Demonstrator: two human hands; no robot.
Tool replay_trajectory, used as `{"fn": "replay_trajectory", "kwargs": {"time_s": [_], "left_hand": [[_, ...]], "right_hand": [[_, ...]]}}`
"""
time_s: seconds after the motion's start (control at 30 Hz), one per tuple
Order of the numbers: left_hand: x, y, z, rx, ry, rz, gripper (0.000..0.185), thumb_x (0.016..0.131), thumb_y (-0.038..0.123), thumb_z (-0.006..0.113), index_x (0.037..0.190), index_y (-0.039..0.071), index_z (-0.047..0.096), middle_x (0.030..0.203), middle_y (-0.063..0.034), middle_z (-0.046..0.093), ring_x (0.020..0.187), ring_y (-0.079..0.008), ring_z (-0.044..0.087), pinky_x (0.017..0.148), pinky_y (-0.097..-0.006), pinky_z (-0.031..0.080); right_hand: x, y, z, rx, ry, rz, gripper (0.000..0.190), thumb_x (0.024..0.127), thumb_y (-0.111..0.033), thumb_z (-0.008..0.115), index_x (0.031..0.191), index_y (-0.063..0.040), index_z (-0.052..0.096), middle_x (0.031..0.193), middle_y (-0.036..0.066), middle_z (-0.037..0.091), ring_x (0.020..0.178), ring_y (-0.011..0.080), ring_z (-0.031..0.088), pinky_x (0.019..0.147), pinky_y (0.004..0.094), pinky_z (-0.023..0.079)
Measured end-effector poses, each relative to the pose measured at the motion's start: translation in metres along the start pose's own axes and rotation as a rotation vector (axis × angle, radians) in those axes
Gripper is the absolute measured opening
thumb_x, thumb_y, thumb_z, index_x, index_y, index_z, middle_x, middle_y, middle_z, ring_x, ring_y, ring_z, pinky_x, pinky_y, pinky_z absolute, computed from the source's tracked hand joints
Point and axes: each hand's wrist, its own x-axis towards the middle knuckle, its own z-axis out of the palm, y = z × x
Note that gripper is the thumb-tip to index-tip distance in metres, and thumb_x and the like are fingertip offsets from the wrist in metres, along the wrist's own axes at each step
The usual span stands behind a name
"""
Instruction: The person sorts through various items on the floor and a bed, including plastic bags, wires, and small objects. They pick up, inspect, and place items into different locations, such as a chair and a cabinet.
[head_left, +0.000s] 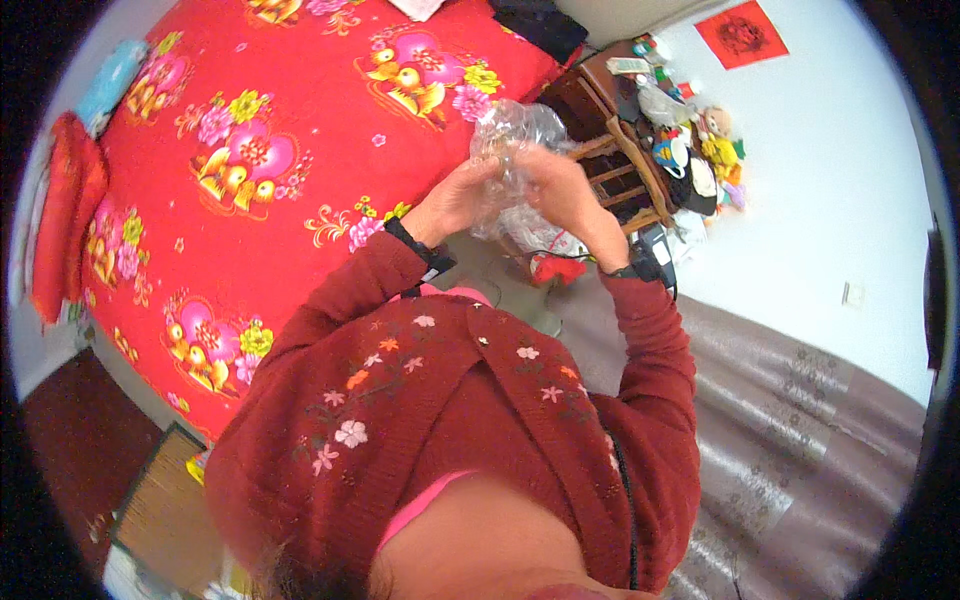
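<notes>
A crumpled clear plastic bag (525, 124) is between my two hands, bulging up beyond my fingers. My left hand (457, 196) grips it from the left side, its fingertips partly hidden by the plastic. From the right, my right hand (559, 187) is closed on the same bag, slightly blurred. Both wrists wear black bands with small devices. Below my right hand lies more clear plastic (541, 232), with a red thing (556, 268) just under it.
A bed with a red floral cover (300, 135) spreads to the left. Ahead on the right, a wooden chair (630, 176) stands against a dark table crowded with a mug (670, 152), a doll (716, 124) and bags. A greyish curtain (787, 405) hangs at the lower right.
</notes>
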Motion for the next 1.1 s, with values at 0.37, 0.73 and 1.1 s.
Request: {"fn": "replay_trajectory", "kwargs": {"time_s": [0.37, 0.73, 1.1], "left_hand": [[-0.095, -0.128, -0.040, 0.080, 0.540, 0.263, 0.040, 0.083, 0.020, 0.059, 0.118, 0.002, 0.052, 0.113, -0.0107, 0.058, 0.104, -0.0215, 0.057, 0.090, -0.0381, 0.047], [-0.177, -0.281, -0.057, -0.122, 0.867, 0.461, 0.041, 0.086, 0.019, 0.056, 0.123, 0.004, 0.049, 0.119, -0.0103, 0.055, 0.112, -0.0241, 0.052, 0.100, -0.0389, 0.039], [-0.184, -0.267, -0.109, 0.005, 0.890, 0.427, 0.036, 0.078, 0.007, 0.055, 0.112, -0.003, 0.052, 0.101, -0.0121, 0.060, 0.091, -0.0234, 0.060, 0.084, -0.0341, 0.048]], "right_hand": [[-0.084, -0.025, 0.116, 0.185, -0.406, -0.060, 0.028, 0.068, -0.008, 0.061, 0.095, 0.000, 0.059, 0.095, 0.021, 0.061, 0.088, 0.0351, 0.060, 0.074, 0.0424, 0.049], [-0.217, -0.058, 0.169, 0.285, -0.358, -0.142, 0.021, 0.072, -0.004, 0.056, 0.089, 0.006, 0.060, 0.103, 0.021, 0.053, 0.096, 0.0354, 0.057, 0.073, 0.0436, 0.051], [-0.250, -0.064, 0.144, 0.509, 0.108, 0.013, 0.026, 0.078, 0.002, 0.053, 0.103, 0.001, 0.060, 0.103, 0.017, 0.059, 0.097, 0.0334, 0.058, 0.087, 0.0351, 0.047]]}}
